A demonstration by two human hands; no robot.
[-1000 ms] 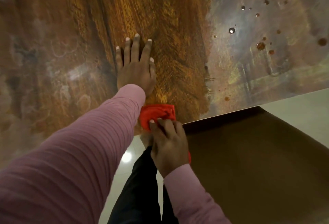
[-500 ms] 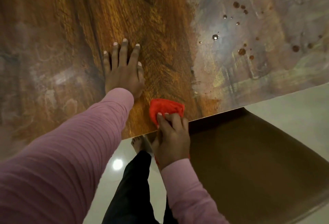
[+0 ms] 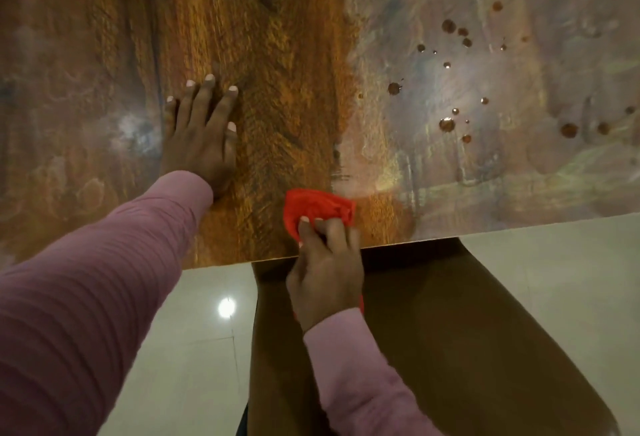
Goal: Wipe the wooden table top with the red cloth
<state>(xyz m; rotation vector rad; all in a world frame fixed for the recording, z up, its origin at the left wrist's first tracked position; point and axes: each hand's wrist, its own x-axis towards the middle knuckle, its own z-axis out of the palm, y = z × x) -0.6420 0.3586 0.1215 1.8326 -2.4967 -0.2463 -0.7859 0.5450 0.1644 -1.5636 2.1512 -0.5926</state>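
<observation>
The wooden table top [image 3: 284, 54] fills the upper part of the view, brown grain in the middle and a hazy, smeared film on the right and left. My right hand [image 3: 325, 272] grips the bunched red cloth [image 3: 318, 212] and presses it on the wood just inside the near edge. My left hand [image 3: 201, 137] lies flat on the table, fingers spread, to the left of the cloth and farther in. Several dark liquid drops [image 3: 446, 123] dot the hazy area to the right of the cloth.
A brown chair seat [image 3: 450, 331] sits under the near table edge, below my right hand. Pale glossy floor tiles [image 3: 194, 349] show on either side of it, with a lamp's reflection on the left.
My right hand has slid the red cloth to the right along the near edge and a little farther onto the table. My left hand stays flat in the same place.
</observation>
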